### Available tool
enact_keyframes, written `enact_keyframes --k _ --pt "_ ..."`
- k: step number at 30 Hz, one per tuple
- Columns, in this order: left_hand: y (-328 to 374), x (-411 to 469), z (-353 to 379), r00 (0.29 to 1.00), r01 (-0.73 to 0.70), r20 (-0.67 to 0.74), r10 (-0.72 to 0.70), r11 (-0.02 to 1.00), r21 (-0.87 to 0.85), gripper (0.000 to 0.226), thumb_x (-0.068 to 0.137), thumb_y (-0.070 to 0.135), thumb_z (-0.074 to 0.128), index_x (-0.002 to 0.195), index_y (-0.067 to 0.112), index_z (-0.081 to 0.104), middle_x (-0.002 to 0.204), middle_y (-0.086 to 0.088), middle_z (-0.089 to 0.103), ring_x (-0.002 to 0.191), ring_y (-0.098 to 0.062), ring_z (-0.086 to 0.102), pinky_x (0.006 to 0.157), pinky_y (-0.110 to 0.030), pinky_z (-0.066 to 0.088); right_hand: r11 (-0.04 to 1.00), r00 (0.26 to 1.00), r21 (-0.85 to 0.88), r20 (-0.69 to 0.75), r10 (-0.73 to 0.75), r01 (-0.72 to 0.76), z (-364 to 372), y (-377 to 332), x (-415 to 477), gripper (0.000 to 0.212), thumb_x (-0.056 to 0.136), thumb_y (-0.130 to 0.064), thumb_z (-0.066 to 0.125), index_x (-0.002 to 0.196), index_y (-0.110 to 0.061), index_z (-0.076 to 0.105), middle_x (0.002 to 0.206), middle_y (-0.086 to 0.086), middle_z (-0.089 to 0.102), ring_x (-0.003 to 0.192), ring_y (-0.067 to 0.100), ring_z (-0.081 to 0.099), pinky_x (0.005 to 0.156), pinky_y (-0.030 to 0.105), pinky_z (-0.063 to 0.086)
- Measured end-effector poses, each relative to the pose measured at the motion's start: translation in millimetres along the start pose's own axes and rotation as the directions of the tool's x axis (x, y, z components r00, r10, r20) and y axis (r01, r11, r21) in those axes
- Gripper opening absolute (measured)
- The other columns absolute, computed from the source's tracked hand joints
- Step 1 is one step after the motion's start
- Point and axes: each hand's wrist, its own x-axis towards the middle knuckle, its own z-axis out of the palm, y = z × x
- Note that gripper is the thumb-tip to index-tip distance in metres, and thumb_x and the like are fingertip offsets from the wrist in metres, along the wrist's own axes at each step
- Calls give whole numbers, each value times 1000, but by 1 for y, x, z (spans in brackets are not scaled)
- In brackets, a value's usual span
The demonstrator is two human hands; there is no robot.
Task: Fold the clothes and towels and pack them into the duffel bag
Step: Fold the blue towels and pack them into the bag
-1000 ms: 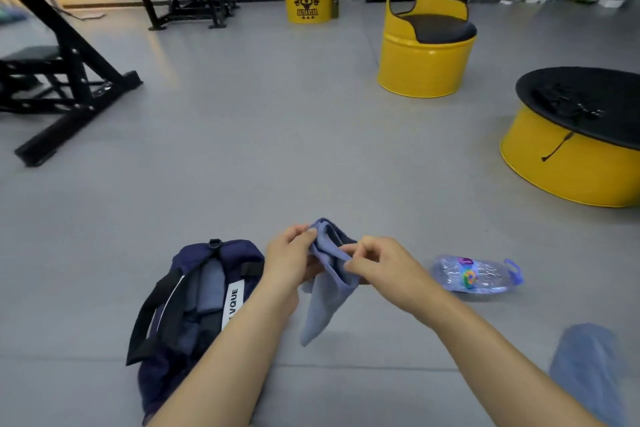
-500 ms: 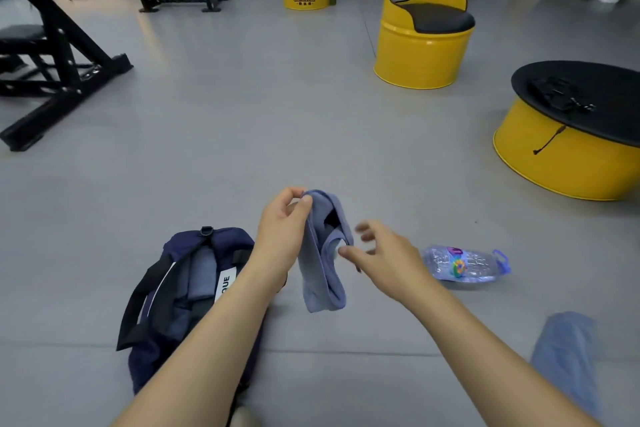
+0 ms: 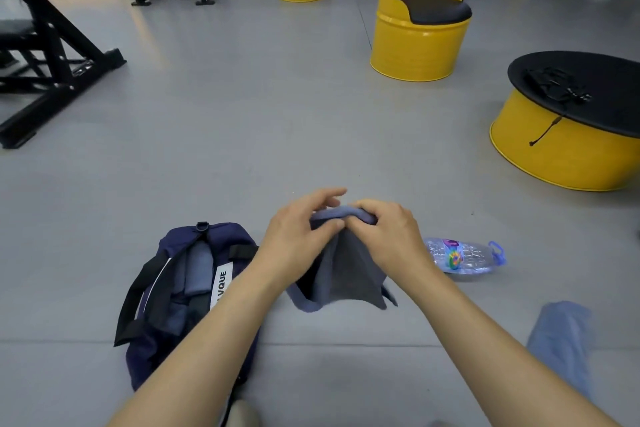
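A small blue-grey towel (image 3: 341, 274) hangs folded over in the air in front of me, above the grey floor. My left hand (image 3: 298, 236) pinches its top edge from the left, and my right hand (image 3: 388, 236) grips the same top edge from the right, the two hands nearly touching. To the left on the floor lies the navy duffel bag (image 3: 180, 288), unzipped, with folded blue cloth inside and black straps over its side. Another light blue cloth (image 3: 561, 340) lies crumpled on the floor at the lower right.
A clear plastic water bottle (image 3: 464, 256) lies on the floor just right of my hands. A low yellow drum table (image 3: 568, 149) with a black top stands at right, a yellow drum chair (image 3: 419, 38) behind it. A black gym bench frame (image 3: 52, 55) is at far left.
My right hand, which had let go and hung open beside the towel, has closed on its top edge next to my left hand. The towel now spreads wider below.
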Motion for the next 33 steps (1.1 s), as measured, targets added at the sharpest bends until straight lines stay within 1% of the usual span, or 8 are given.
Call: enact_keyframes --k 5,9,13,16,20,24,28,33 --pt "4 1 3 988 15 -153 -11 1000 24 18 96 23 61 99 37 72 92 25 71 89 0 65 81 -25 50 990 997 132 63 33 -41 -4 -3 3 8 85 -38 73 82 -32 70 77 -17 70 78 4 64 70 27 50" --pt "5 3 4 986 66 -153 -64 998 10 15 98 22 56 93 32 66 76 24 67 77 5 61 63 -10 39 987 991 160 131 -8 -13 -11 -3 1 14 93 -36 64 83 -30 72 77 -5 69 78 19 63 74 43 52" --pt "4 3 7 994 1 -111 5 999 48 16 100 20 53 99 32 63 91 19 67 89 1 61 74 -19 45 979 999 202 48 -5 -4 -13 -4 1 13 93 -35 64 85 -34 74 80 -12 72 78 11 66 73 40 54" --pt "8 2 8 995 -56 -82 50 996 -64 26 98 14 58 111 34 68 102 23 68 98 -3 64 84 -20 50 978 999 206 -21 24 -19 -12 -8 3 11 89 -38 70 79 -34 73 76 -12 71 77 10 65 72 37 52" --pt "13 4 6 998 -47 -58 38 987 -156 29 99 9 56 108 30 74 102 20 73 95 -5 68 83 -18 50 986 998 166 -57 -4 13 -15 -11 3 26 86 -46 73 70 -25 68 63 -6 61 63 14 52 61 31 40" --pt "17 0 0 1000 -4 -16 1 979 -204 31 96 7 54 106 29 75 97 13 75 92 -10 68 81 -21 52 995 998 99 -64 -25 31 -19 -11 3 30 83 -46 75 63 -29 61 57 -13 54 59 9 46 54 20 32" --pt "20 -2 1 1000 23 -9 -27 962 -274 8 93 22 70 97 26 75 91 12 74 90 -8 70 79 -17 53 993 994 -71 -50 -95 92 -19 -8 2 28 86 -43 70 64 -32 57 61 -11 56 67 11 51 55 21 33" --pt "13 2 1 990 2 -136 -24 988 -157 12 97 20 63 90 26 71 84 18 72 84 -1 65 71 -10 43 997 993 -47 97 -62 67 -23 -8 1 37 83 -48 73 66 -22 53 57 -9 45 59 11 40 56 27 31"
